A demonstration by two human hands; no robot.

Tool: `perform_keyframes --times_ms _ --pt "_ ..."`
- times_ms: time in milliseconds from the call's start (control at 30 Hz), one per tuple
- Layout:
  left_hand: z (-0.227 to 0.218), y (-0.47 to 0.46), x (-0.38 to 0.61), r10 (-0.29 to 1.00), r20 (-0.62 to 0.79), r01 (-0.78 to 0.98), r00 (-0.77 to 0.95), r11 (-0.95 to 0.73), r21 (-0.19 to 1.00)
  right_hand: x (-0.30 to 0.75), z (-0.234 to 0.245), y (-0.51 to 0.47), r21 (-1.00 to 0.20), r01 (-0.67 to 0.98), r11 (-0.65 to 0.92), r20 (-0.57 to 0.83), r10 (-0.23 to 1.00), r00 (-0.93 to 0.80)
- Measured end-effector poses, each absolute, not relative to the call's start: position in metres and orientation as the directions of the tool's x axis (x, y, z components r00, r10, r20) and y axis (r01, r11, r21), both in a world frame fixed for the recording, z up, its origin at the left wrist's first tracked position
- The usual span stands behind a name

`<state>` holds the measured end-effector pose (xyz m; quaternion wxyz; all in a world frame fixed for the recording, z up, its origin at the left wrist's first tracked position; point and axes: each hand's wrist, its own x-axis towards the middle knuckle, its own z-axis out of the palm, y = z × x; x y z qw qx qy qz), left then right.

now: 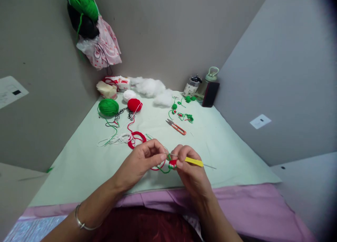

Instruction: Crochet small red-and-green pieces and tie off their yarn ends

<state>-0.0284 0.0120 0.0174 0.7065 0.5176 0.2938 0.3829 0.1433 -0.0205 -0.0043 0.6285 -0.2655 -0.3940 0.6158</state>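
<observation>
Between illegible wall labels (260,121), right fingers (190,152) grip a hook (194,161), left fingers (155,159) pinch yarn (169,157).

Green btl (210,78), dark phone (211,94) upright in front, patterned pot (190,88) beside; pink dotted bag (109,45) hung upper L

The bare right hand (193,171) partly hides the small red-and-green crocheted piece (172,163) from me. Upper left, my frame crops a bright-green yarn bundle (83,4).
</observation>
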Motion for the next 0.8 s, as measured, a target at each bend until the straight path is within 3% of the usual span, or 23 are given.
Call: perform_keyframes --times_ms 133,367,500,700,800 --pt "0.018 0.001 -0.021 0.756 -0.152 -0.426 0.637 0.509 0.748 0.140 -0.003 -0.025 -0.779 -0.625 0.051 0.169 0.977 -0.131" --pt "0.029 0.001 -0.035 0.632 -0.093 -0.401 0.769 0.590 0.701 0.136 -0.005 -0.032 -0.705 -0.704 -0.087 0.101 0.970 -0.221" --pt "0.030 0.003 -0.036 0.655 -0.064 -0.395 0.753 0.527 0.753 0.136 -0.006 -0.031 -0.669 -0.733 -0.119 0.061 0.975 -0.214" --pt "0.024 0.001 -0.031 0.895 -0.078 -0.315 0.439 0.235 0.919 0.140 -0.006 -0.027 -0.709 -0.703 -0.064 0.045 0.990 -0.135" --pt "0.023 -0.002 -0.031 0.855 -0.083 -0.254 0.512 0.243 0.936 0.141 -0.010 -0.025 -0.743 -0.668 -0.035 0.024 0.997 -0.079"
